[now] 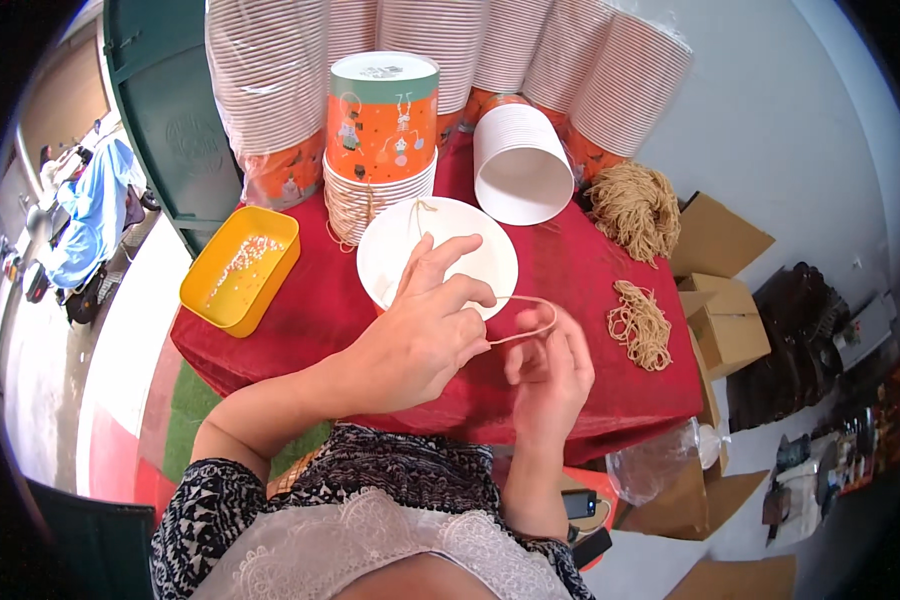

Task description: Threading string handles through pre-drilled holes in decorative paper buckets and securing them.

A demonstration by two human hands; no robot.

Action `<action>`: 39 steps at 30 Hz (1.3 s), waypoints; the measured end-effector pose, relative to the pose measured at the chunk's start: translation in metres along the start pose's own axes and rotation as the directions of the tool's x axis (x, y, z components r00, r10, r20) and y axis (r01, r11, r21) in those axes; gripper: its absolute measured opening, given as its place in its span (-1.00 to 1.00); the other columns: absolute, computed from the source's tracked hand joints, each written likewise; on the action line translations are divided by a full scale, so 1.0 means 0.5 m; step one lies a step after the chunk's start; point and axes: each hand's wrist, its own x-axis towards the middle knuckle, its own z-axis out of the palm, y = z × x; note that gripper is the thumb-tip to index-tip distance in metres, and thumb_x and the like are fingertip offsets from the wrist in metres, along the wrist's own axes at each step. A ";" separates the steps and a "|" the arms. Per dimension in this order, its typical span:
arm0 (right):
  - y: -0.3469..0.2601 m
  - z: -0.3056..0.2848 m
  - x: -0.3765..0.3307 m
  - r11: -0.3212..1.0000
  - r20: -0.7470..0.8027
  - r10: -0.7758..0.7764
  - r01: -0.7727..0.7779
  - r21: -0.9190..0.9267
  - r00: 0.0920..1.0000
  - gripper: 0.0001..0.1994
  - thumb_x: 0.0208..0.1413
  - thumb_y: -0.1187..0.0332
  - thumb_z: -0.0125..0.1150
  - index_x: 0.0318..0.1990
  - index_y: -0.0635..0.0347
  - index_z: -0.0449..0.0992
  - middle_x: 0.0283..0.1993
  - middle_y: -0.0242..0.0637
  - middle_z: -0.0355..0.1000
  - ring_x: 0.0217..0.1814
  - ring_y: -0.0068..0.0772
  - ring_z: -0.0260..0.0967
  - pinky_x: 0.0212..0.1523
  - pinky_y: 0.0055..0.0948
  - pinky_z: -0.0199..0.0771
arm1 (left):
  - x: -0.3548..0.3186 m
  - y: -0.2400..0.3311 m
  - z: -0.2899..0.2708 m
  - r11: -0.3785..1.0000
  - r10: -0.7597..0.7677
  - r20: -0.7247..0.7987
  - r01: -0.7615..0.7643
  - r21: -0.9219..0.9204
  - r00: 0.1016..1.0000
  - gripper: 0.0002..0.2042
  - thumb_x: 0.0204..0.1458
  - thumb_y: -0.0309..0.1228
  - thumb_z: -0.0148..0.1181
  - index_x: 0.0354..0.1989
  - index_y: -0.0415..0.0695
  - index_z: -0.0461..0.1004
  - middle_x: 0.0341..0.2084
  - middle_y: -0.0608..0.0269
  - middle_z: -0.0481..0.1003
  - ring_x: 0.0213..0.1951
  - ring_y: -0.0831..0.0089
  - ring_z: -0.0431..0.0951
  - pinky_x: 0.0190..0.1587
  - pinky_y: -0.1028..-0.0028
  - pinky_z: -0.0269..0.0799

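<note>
Above the table's front edge, my left hand point(425, 340) pinches a thin tan cord point(528, 299) between thumb and fingers, its other fingers bent and raised. The cord bows out in a loop toward my right hand point(552, 370). My right fingers, slightly blurred, are curled at the far end of the loop, with the cord across them. Just behind my left hand stands a white-lined paper bucket point(390, 250), its mouth up and partly hidden by my fingers. A short piece of cord point(422, 207) shows at its far inner wall.
A yellow tray point(288, 255) with small pale pieces is on the left of the red-covered table point(320, 350). Behind are orange stacked buckets point(382, 130), a tipped bucket point(522, 165) and tall wrapped stacks point(270, 80). Cord bundles point(638, 210) lie right, near cardboard boxes point(727, 320).
</note>
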 end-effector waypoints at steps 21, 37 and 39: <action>-0.004 0.021 0.001 0.917 0.217 -0.197 0.258 -0.304 0.956 -0.98 0.19 0.58 0.23 -0.25 0.34 0.53 -0.52 -0.67 0.23 -0.51 -0.87 0.01 -0.50 -0.76 0.02 | 0.086 -0.025 -0.033 0.995 0.001 0.133 0.013 -0.098 0.991 -0.85 0.04 -0.48 0.19 -0.49 -0.22 0.37 0.07 -0.05 0.27 0.37 -0.22 0.02 0.32 -0.09 0.00; -0.012 -0.014 0.092 0.825 -0.021 -0.407 0.357 -0.438 0.913 -0.93 0.09 0.68 0.22 -0.35 0.32 0.52 -0.47 -0.53 0.29 -0.45 -0.74 0.16 -0.45 -0.66 0.15 | 0.077 -0.059 -0.048 0.964 -0.173 0.066 0.183 -0.191 0.983 -0.71 -0.10 -0.63 0.30 -0.22 -0.10 0.38 0.08 0.08 0.33 0.31 -0.01 0.21 0.30 0.13 0.15; -0.016 -0.022 0.087 0.555 0.182 -0.601 0.570 -0.606 0.778 -0.87 -0.01 0.74 0.24 -0.36 0.32 0.51 -0.42 -0.39 0.29 -0.44 -0.58 0.18 -0.44 -0.61 0.18 | 0.067 -0.070 -0.053 0.959 -0.199 0.056 0.206 -0.195 0.978 -0.73 -0.07 -0.63 0.30 -0.22 -0.09 0.40 0.03 0.16 0.38 0.30 0.03 0.25 0.27 0.16 0.20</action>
